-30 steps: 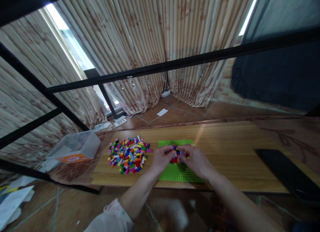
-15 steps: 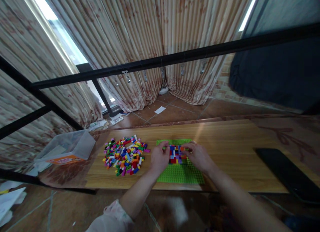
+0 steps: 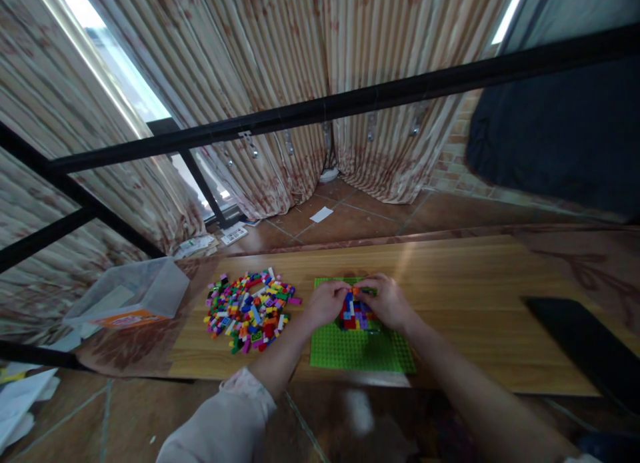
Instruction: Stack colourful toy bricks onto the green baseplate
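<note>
A green studded baseplate (image 3: 357, 353) lies on the wooden table, and a patch of multicoloured toy bricks (image 3: 356, 316) is built up on it. My left hand (image 3: 326, 304) is at the left side of these bricks, fingers closed and tips at their far edge; whatever it pinches is hidden. From the right, my right hand (image 3: 389, 304) pinches a small orange brick (image 3: 355, 291) at the far edge of the build. The fingertips of both hands nearly meet there. My right hand covers part of the build's right side.
Left of the baseplate is a spread heap of loose bricks (image 3: 253, 310) on the table (image 3: 460, 296). A clear plastic bin (image 3: 145, 293) with an orange label stands beyond the table's left end. A dark flat object (image 3: 575, 340) lies at the right end. Black metal bars (image 3: 300, 111) cross behind.
Both hands have come closer together over the far edge of the build. My right hand has moved the orange brick slightly left, and my left hand has shifted right towards it.
</note>
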Demonstrator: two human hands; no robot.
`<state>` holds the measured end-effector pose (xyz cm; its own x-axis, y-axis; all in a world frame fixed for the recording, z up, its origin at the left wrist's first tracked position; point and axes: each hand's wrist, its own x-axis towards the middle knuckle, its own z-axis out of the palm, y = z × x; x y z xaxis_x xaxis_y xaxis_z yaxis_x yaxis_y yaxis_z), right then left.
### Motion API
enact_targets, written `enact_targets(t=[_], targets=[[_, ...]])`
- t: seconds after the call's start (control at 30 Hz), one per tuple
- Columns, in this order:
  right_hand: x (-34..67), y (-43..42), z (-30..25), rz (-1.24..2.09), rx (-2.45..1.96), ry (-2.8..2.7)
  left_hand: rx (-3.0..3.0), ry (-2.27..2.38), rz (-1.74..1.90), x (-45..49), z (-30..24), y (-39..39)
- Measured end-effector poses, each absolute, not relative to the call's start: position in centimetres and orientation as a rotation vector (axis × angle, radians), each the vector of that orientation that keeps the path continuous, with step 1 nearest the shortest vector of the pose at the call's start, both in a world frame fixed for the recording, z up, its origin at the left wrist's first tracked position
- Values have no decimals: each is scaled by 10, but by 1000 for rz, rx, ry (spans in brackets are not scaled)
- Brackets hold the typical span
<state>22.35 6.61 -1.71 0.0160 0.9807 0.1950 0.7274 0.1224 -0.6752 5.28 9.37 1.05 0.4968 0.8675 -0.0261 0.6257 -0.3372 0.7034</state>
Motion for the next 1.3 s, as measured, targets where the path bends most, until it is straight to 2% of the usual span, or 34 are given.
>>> enact_targets(t=[0.6,1.0,1.3], targets=[[224,69,1,702,-1722,-1829,1933,1205,556,54,-2,98],[226,78,2,631,-1854,-1971,1871,1475,462,69,5,101],[219,60,-3,592,-1722,-1842,1887,1403,641,57,16,92]])
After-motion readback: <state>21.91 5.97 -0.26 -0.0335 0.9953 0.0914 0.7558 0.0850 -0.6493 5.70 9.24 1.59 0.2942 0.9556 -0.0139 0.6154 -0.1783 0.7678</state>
